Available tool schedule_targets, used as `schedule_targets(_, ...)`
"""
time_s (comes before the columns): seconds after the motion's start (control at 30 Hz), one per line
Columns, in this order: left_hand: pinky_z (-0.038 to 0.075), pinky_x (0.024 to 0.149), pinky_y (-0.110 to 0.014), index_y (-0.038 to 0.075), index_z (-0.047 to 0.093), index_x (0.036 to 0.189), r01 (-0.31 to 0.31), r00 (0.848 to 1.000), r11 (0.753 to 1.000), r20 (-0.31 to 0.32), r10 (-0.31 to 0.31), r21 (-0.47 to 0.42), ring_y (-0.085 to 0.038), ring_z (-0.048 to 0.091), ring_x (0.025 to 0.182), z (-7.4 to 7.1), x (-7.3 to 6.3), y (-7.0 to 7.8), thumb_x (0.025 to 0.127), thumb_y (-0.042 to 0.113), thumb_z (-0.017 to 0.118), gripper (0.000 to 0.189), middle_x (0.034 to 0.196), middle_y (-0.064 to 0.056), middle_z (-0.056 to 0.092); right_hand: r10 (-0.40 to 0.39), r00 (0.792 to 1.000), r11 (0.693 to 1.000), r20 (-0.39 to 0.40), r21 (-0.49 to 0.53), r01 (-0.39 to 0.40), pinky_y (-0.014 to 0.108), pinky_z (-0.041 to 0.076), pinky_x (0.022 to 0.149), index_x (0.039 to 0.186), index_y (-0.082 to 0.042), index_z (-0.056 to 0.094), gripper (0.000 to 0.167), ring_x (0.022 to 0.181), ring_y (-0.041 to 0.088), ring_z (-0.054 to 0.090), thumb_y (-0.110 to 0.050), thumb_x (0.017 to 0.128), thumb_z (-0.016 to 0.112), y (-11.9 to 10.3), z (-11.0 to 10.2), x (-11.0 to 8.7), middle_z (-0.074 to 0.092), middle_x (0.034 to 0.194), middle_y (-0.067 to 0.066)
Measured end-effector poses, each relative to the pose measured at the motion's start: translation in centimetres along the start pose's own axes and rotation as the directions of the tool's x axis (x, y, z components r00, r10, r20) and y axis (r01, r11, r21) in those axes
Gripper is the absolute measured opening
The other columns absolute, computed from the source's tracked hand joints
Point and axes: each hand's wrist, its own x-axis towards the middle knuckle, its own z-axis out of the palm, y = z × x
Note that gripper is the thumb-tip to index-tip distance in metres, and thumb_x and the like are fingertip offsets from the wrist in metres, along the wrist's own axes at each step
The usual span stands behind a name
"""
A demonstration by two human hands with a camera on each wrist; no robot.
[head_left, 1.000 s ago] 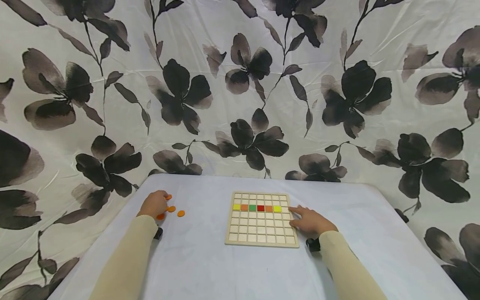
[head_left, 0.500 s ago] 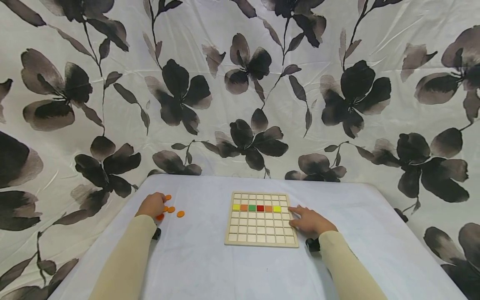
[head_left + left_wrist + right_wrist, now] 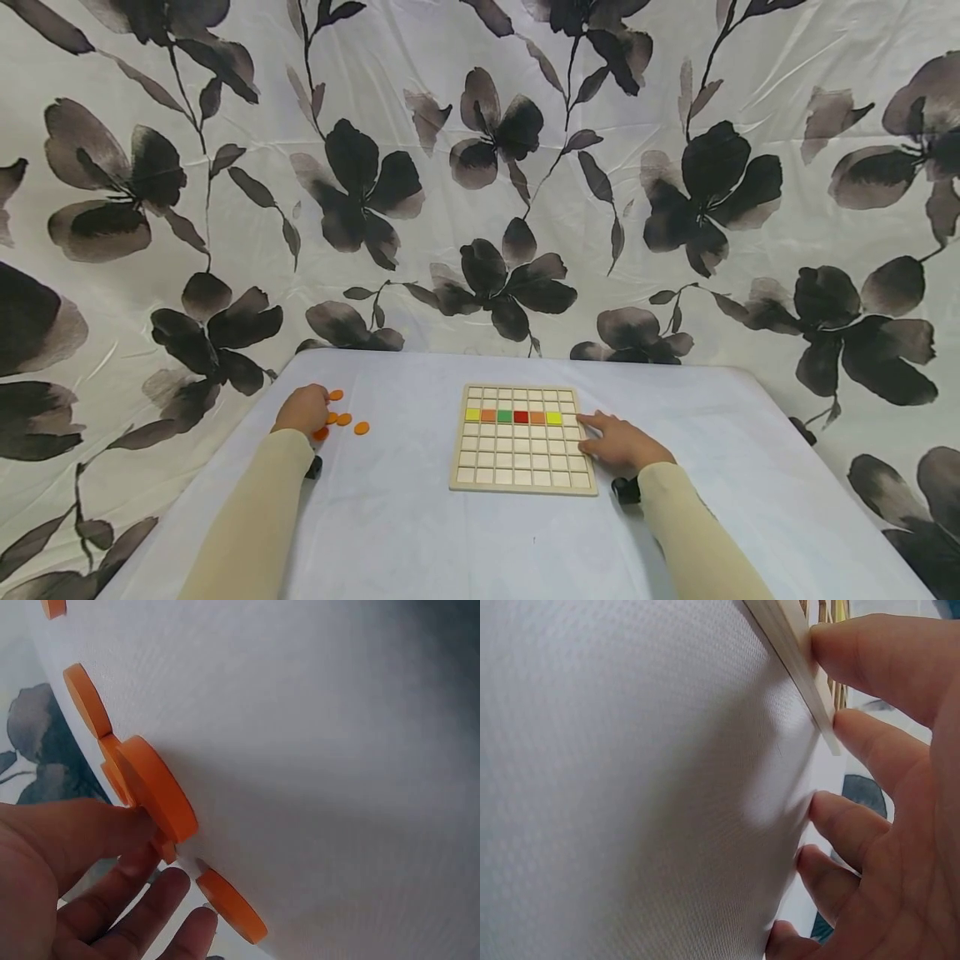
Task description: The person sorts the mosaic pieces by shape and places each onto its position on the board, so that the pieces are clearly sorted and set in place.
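At the table's left side, my left hand [image 3: 302,410] is down among several flat orange discs [image 3: 362,427]. In the left wrist view its thumb and forefinger pinch at an orange disc [image 3: 166,850], partly hidden behind a nearer disc [image 3: 171,796]. The other fingers are spread loosely beside a further disc [image 3: 231,906]. My right hand [image 3: 626,440] rests at the right edge of a pale wooden grid board [image 3: 517,493]. Thumb and forefinger, fairly straight, touch the board's side [image 3: 799,667]; the remaining fingertips rest on the tablecloth.
One row of the board holds coloured squares: yellow [image 3: 472,414], orange, green [image 3: 505,416], red [image 3: 521,417], orange and yellow. A white cloth covers the table [image 3: 420,542]. Behind its far edge hangs a floral curtain [image 3: 420,83].
My left hand has drawn slightly left, showing more of the discs beside its fingers. The right hand and the board stay where they were.
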Motion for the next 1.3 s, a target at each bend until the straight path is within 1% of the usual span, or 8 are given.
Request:
schedule_targets(0.17,0.05,0.072,-0.036,-0.014,0.059,0.111,-0.018,1.0,1.0,-0.017,0.019,0.021,-0.027,0.054,0.077,0.0,0.3,-0.4,0.092,0.002,0.054,0.025,0.096,-0.022,0.065,0.001,1.0,1.0,0.004,0.0,-0.001,0.066,0.018,0.113,0.149,-0.023,0.04,0.059,0.145,0.046,0.017,-0.036,0.093,0.057,-0.1,0.0,-0.1,0.025,0.158,0.018)
schedule_targets(0.27,0.047,0.064,-0.032,-0.013,0.062,0.102,-0.024,0.999,1.0,-0.035,0.024,0.009,-0.026,0.053,0.073,-0.2,0.5,-0.4,0.091,0.001,0.055,0.019,0.09,-0.019,0.064,0.004,1.0,1.0,0.009,0.003,-0.004,0.066,0.018,0.113,0.149,-0.023,0.04,0.059,0.146,0.045,0.017,-0.037,0.093,0.058,-0.2,-0.1,-0.2,0.024,0.158,0.019)
schedule_targets(0.33,0.048,0.063,-0.031,-0.012,0.063,0.101,-0.018,0.999,1.0,-0.041,0.018,-0.007,-0.025,0.053,0.073,-0.3,0.7,-0.2,0.09,0.001,0.056,0.018,0.091,-0.018,0.064,0.005,1.0,1.0,0.011,0.003,-0.005,0.066,0.018,0.113,0.148,-0.023,0.04,0.059,0.146,0.045,0.017,-0.037,0.093,0.058,-0.1,-0.1,-0.2,0.024,0.158,0.019)
schedule_targets(0.6,0.052,0.077,-0.04,-0.013,0.059,0.117,-0.021,0.999,0.999,-0.026,0.02,-0.026,-0.029,0.056,0.085,-1.3,1.0,2.2,0.089,0.005,0.06,0.033,0.109,-0.025,0.063,0.0,1.0,1.0,0.009,-0.007,0.0,0.067,0.019,0.112,0.148,-0.024,0.042,0.058,0.145,0.046,0.018,-0.038,0.093,0.058,0.3,0.1,0.3,0.025,0.158,0.019)
schedule_targets(0.8,0.053,0.084,-0.044,-0.012,0.055,0.125,-0.068,0.997,0.996,-0.03,0.067,-0.048,-0.029,0.059,0.089,-1.5,0.7,4.3,0.09,0.006,0.057,0.039,0.12,-0.028,0.06,0.016,1.0,1.0,0.015,-0.001,-0.016,0.066,0.018,0.113,0.149,-0.025,0.04,0.06,0.146,0.045,0.017,-0.04,0.093,0.058,0.1,0.0,0.2,0.024,0.159,0.018)
schedule_targets(0.97,0.053,0.084,-0.043,-0.009,0.057,0.125,-0.13,0.991,0.991,-0.041,0.128,-0.038,-0.028,0.058,0.091,-1.2,0.5,5.7,0.091,0.008,0.056,0.038,0.118,-0.024,0.062,0.011,1.0,1.0,0.01,0.003,-0.011,0.067,0.018,0.112,0.149,-0.024,0.04,0.06,0.146,0.045,0.017,-0.039,0.093,0.058,-0.1,-0.1,-0.1,0.024,0.159,0.018)
schedule_targets(1.13,0.051,0.089,-0.046,-0.007,0.059,0.123,-0.2,0.979,0.979,-0.044,0.197,-0.05,-0.028,0.057,0.095,-0.9,0.1,7.0,0.091,0.008,0.059,0.036,0.113,-0.021,0.064,0.002,1.0,1.0,0.006,0.001,-0.002,0.068,0.019,0.111,0.148,-0.024,0.041,0.059,0.145,0.046,0.018,-0.038,0.094,0.057,0.0,-0.1,-0.2,0.025,0.158,0.019)
schedule_targets(1.3,0.05,0.088,-0.044,-0.005,0.06,0.123,-0.227,0.973,0.973,-0.04,0.225,-0.036,-0.028,0.057,0.096,-0.6,-0.5,8.6,0.091,0.009,0.061,0.036,0.11,-0.018,0.064,-0.004,1.0,1.0,0.003,-0.003,0.004,0.068,0.019,0.111,0.148,-0.023,0.041,0.059,0.145,0.047,0.018,-0.038,0.094,0.057,-0.1,0.0,-0.2,0.025,0.158,0.02)
